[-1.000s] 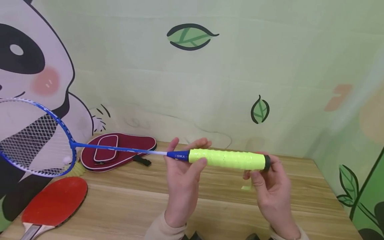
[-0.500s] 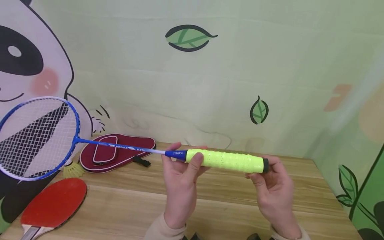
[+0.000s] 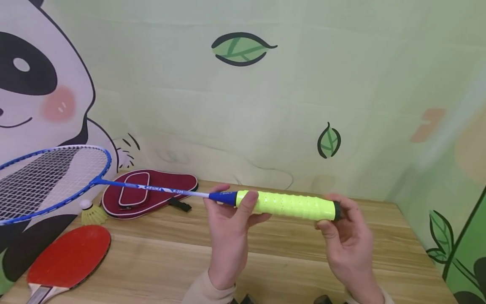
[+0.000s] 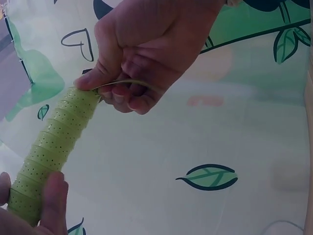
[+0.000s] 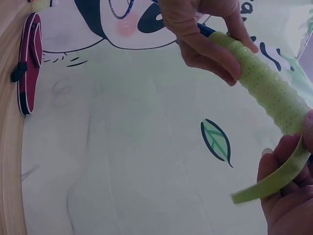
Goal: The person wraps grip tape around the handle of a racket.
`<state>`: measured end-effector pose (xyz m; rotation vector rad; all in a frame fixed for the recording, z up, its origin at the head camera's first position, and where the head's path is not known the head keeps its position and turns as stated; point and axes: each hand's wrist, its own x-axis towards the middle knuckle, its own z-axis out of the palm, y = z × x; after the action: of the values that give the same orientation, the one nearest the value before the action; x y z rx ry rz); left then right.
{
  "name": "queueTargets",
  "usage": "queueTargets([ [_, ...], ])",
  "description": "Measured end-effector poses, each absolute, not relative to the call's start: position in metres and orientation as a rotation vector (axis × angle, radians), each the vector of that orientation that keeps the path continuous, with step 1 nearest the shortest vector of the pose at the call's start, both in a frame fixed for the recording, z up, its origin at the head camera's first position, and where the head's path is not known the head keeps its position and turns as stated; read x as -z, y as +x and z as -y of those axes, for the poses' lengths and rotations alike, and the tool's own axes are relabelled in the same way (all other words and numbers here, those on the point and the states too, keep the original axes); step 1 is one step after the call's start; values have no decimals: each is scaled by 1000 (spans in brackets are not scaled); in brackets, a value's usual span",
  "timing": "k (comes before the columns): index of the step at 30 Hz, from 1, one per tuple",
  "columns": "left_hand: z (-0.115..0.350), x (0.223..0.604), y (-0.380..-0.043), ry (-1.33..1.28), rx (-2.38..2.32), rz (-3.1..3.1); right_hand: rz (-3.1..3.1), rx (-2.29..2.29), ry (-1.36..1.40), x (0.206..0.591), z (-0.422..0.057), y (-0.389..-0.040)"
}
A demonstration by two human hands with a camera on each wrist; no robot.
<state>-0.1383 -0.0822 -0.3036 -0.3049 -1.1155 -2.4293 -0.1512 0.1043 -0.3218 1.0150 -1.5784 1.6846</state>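
Observation:
A blue and white badminton racket (image 3: pixel 130 185) is held up across the head view, its strung head at the left. Yellow-green perforated grip tape (image 3: pixel 290 205) wraps its handle in overlapping turns. My left hand (image 3: pixel 229 236) grips the handle near the blue cone, thumb along the front. At the black butt end, my right hand (image 3: pixel 351 238) pinches the handle between thumb and fingers. A loose tail of the tape (image 5: pixel 274 185) hangs from the butt end across the right fingers in the right wrist view; the head view hides it.
A red table tennis bat (image 3: pixel 70 255) lies at the left of the wooden table (image 3: pixel 163 270). Behind it are a yellow shuttlecock (image 3: pixel 93 213) and a dark red bat case (image 3: pixel 171 183). A printed backdrop (image 3: pixel 243 109) with a panda and leaves stands behind the table.
The racket has rolled in my hands, so its head turned face-on and then tilted flatter. The tape tail seen below the handle earlier is out of sight in the head view.

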Motion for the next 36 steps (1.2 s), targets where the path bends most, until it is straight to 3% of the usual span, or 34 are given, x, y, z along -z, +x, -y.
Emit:
queueTargets([
  [10, 82, 303, -135, -661, 2464, 982, 1609, -1759, 1003, 320, -108, -152],
  [30, 80, 304, -138, -391, 2419, 1080, 1596, -1611, 1008, 322, -108, -156],
  [36, 79, 304, -137, -432, 2470, 1108, 1606, -1633, 944, 319, -110, -152],
])
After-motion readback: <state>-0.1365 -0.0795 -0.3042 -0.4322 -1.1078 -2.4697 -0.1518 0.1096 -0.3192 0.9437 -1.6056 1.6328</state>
